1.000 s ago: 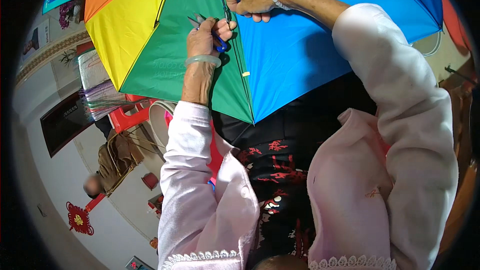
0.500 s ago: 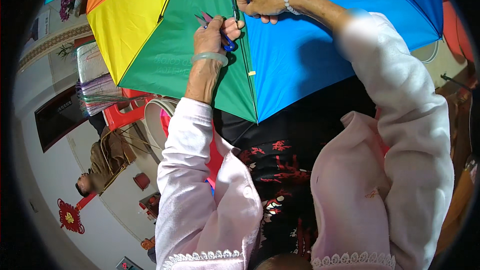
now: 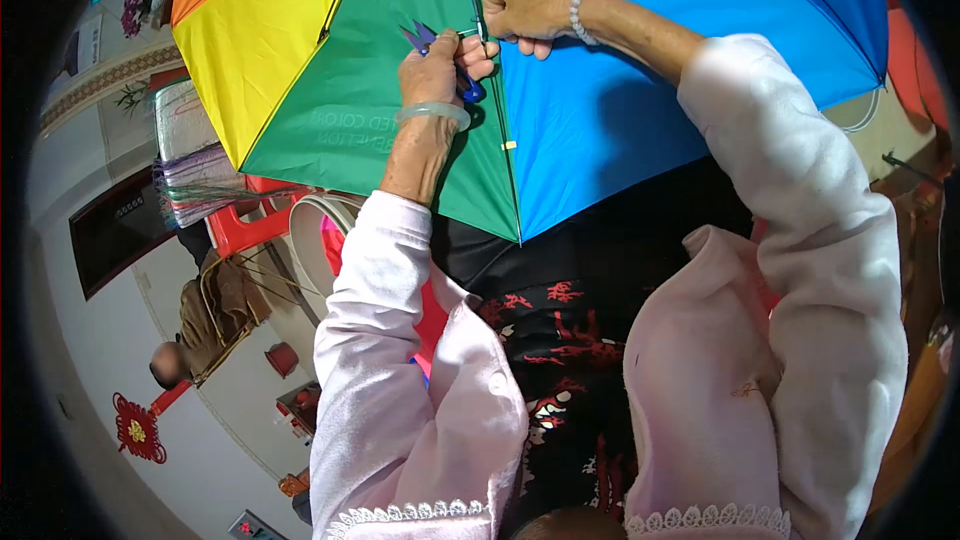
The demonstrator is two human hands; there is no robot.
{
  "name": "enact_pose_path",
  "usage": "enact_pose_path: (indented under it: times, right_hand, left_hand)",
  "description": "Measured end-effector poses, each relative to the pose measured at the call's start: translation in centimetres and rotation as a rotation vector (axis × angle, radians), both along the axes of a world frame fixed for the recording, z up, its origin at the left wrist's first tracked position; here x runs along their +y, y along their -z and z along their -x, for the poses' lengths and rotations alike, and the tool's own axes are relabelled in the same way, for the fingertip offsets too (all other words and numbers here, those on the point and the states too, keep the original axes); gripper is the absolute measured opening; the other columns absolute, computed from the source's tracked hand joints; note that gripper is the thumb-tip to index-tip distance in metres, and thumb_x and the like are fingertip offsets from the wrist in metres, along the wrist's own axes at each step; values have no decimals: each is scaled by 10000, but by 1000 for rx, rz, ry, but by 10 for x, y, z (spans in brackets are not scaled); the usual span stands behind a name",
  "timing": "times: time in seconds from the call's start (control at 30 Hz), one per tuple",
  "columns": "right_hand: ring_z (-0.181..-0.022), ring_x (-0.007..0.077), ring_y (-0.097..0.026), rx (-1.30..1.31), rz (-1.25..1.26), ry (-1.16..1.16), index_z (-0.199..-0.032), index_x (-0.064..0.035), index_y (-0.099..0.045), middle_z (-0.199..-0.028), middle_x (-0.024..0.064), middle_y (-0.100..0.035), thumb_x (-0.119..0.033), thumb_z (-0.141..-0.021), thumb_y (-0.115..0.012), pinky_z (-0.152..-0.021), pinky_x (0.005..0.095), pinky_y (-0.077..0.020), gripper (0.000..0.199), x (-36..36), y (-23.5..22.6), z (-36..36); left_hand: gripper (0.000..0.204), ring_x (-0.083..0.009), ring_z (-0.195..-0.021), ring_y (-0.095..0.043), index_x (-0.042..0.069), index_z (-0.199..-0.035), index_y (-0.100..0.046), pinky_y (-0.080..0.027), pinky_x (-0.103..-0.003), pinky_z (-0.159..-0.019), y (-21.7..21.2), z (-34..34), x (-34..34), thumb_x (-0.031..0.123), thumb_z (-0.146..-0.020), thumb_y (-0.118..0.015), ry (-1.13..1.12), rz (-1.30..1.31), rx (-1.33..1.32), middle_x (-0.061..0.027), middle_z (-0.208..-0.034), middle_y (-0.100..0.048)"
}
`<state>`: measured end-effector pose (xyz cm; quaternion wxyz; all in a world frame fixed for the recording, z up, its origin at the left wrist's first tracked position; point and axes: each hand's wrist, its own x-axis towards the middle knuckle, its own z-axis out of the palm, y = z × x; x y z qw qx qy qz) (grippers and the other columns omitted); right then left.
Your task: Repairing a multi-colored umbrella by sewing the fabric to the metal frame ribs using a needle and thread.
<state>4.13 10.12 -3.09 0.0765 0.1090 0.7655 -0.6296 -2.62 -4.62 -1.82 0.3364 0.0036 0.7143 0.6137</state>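
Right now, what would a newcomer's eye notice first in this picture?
The open rainbow umbrella fills the top, with orange, yellow, green and blue panels. At its green-blue seam, the left hand holds small blue scissors, while the right hand pinches the seam just beside them.

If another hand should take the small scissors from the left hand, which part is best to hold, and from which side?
Take the scissors by the blue handle end near the left hand's fingers, coming from the green panel side. The pointed blades stick out up-left, so that end is unsafe, and the right hand blocks the seam side.
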Motion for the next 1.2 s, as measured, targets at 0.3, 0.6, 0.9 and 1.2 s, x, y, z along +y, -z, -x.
enact_pose_path:
  times: [0.3, 0.6, 0.9, 1.2]
  right_hand:
    - [-398, 113, -503, -212, 198, 373, -757, -1, -553, -526, 57, -516, -151, -768, -530, -342, 234, -429, 153, -37, -5, -8]
    - [-403, 92, -467, -127, 290, 577, -751, 1, -528, -583, 39, -518, -133, -784, -541, -340, 224, -411, 139, -52, -13, -25]
    - [-390, 74, -452, -103, 228, 617, -742, -5, -523, -582, 32, -523, -107, -780, -556, -329, 208, -386, 114, -57, -18, -24]
    - [-398, 69, -450, -170, 108, 677, -710, 2, -562, -600, 38, -554, -120, -769, -583, -330, 204, -366, 137, -62, -20, -18]
  left_hand:
    - [166, -164, -580, -585, -51, -875, -522, -494, -228, -494, -3, -9, 2, 109, -830, -516, -52, -32, 5, -117, -748, -592]
    - [132, -120, -541, -557, -19, -849, -533, -479, -209, -487, -9, -10, 2, 110, -822, -531, -20, -18, -68, -81, -732, -587]
    - [149, -123, -547, -571, -21, -826, -530, -474, -213, -459, -2, -10, 4, 128, -825, -525, 7, -118, -87, -75, -710, -586]
    - [204, -221, -561, -607, -76, -882, -463, -499, -284, -427, 22, -21, 13, 116, -819, -487, -163, -206, -2, -162, -775, -574]
